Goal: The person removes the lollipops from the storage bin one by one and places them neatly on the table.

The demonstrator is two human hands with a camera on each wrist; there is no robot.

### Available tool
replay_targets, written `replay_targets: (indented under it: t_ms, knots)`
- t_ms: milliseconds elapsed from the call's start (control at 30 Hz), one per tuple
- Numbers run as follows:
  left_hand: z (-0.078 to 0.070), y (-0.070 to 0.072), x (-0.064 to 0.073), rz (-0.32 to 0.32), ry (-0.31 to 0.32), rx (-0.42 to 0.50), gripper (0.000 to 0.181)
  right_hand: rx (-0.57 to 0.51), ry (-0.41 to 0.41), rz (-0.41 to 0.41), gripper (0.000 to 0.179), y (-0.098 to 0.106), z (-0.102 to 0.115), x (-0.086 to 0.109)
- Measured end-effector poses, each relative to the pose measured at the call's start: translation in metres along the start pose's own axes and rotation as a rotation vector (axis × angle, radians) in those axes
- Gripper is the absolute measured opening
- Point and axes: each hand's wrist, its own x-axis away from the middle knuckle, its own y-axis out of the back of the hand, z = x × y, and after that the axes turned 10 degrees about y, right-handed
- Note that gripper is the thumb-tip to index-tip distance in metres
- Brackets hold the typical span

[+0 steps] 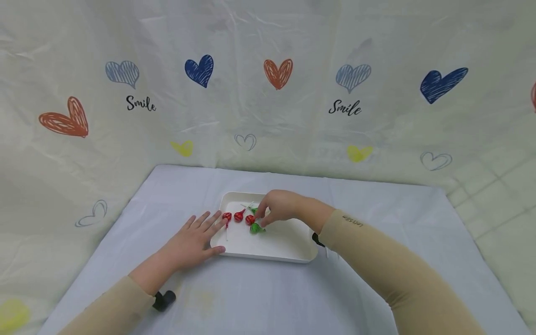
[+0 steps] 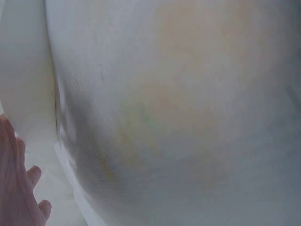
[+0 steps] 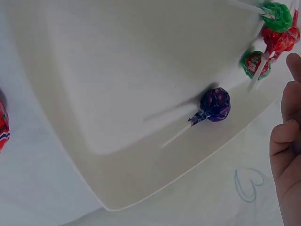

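A shallow white tray (image 1: 268,249) holds several wrapped lollipops. A red lollipop (image 1: 226,216) lies by my left fingers; another red lollipop (image 1: 239,216) and a third (image 1: 250,219) lie farther right, above a green lollipop (image 1: 255,228). My left hand (image 1: 194,244) is spread flat across the tray's left rim, holding nothing. Over the middle of the tray, my right hand (image 1: 278,207) has bent fingers and its thumb right at the third red and the green lollipop; I cannot tell whether it pinches either. The right wrist view shows a purple lollipop (image 3: 216,104) in the tray, hidden in the head view.
Outside the tray, a red wrapped item (image 3: 3,125) is cut off at the right wrist view's left edge. A white cloth (image 1: 201,298) covers the table, and a wall sheet (image 1: 268,111) printed with hearts hangs behind. The left wrist view shows mostly stained white cloth (image 2: 164,103).
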Motion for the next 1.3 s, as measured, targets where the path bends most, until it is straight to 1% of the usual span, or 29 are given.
replay_targets:
  t_ms: [167, 400, 567, 700, 833, 967, 1067, 1300]
  knots:
    - [0.001, 0.000, 0.000, -0.002, 0.000, -0.002, 0.087, 0.054, 0.004, 0.030, 0.021, -0.009, 0.001, -0.010]
    - [0.000, -0.001, -0.001, 0.001, -0.007, -0.003, 0.089, 0.085, 0.014, 0.081, 0.020, -0.018, 0.002, -0.020]
    - [0.000, 0.000, -0.001, -0.014, -0.013, -0.001, 0.089, 0.163, 0.057, 0.078, 0.019, -0.021, 0.004, -0.024]
    - [0.000, 0.001, 0.000, -0.020, -0.014, 0.007, 0.088, 0.198, 0.080, 0.073, 0.017, -0.021, 0.004, -0.024]
    - [0.001, -0.001, -0.001, -0.017, -0.010, 0.007, 0.087, 0.197, 0.092, 0.078, 0.011, -0.022, 0.002, -0.022]
    - [0.000, 0.000, -0.001, -0.008, -0.004, 0.005, 0.086, 0.181, 0.076, 0.081, 0.008, -0.023, -0.001, -0.020]
    - [0.000, 0.000, 0.000, -0.005, -0.003, 0.006, 0.087, 0.173, 0.060, 0.087, 0.008, -0.022, -0.002, -0.018]
    - [0.001, -0.002, -0.001, -0.010, -0.006, 0.000, 0.090, 0.158, 0.057, 0.096, 0.011, -0.023, -0.002, -0.013]
